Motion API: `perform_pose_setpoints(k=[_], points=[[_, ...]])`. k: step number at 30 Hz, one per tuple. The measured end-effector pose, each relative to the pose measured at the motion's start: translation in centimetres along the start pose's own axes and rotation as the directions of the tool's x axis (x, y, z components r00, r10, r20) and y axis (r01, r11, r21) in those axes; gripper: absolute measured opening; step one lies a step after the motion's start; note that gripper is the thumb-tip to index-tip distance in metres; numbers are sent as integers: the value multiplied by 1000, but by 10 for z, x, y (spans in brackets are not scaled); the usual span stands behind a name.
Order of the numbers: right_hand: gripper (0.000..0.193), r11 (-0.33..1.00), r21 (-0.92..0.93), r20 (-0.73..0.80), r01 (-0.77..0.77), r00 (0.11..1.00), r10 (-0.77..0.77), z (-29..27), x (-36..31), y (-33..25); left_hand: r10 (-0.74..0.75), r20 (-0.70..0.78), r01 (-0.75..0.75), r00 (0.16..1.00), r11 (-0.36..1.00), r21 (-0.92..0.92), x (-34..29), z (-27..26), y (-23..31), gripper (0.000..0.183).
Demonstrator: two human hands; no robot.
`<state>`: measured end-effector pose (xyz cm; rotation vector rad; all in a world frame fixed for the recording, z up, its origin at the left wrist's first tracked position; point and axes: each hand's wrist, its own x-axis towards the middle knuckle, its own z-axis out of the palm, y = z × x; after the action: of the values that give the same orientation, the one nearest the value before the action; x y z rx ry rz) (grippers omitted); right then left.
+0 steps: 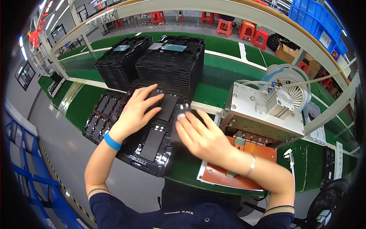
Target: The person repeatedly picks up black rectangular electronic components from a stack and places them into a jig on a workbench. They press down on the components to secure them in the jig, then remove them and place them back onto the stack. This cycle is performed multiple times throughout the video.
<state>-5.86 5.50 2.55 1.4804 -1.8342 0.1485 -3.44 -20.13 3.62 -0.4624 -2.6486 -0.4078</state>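
A black plastic tray (142,165) lies in front of me with flat black rectangular pieces, one near piece (153,144) and one farther piece (168,108), each with silvery tabs at its far end. My left hand (135,112) rests over the tray with fingers spread, its fingertips at the left edge of the farther piece. At the tray's right side, my right hand (204,139) pinches another flat black piece (175,131), tilted and smeared by motion, with bright tabs at its top. The fingers cover much of it.
Two stacks of black trays, a left stack (118,63) and a right stack (171,61), stand beyond. Another filled tray (100,120) sits at left. A metal press fixture (263,110) with an orange-brown base (217,176), and calipers (290,160), are at right.
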Motion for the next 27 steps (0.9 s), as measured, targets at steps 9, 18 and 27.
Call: perform_pose_setpoints(k=[9, 18, 27], points=[[25, 936, -116, 95, -332, 934, 344, -124, -121, -34, -68, -14, 70, 998, 964, 256, -10, -10, 7, 41], [29, 642, 193, 351, -742, 663, 661, -120, -159, -24, 565, -138, -576, 814, 815, -57, -64, 1, 133, 40], [31, 679, 103, 347, -726, 666, 660, -94, -153, -1, 513, 254, -378, 820, 818, -434, -19, 88, 196, 69]])
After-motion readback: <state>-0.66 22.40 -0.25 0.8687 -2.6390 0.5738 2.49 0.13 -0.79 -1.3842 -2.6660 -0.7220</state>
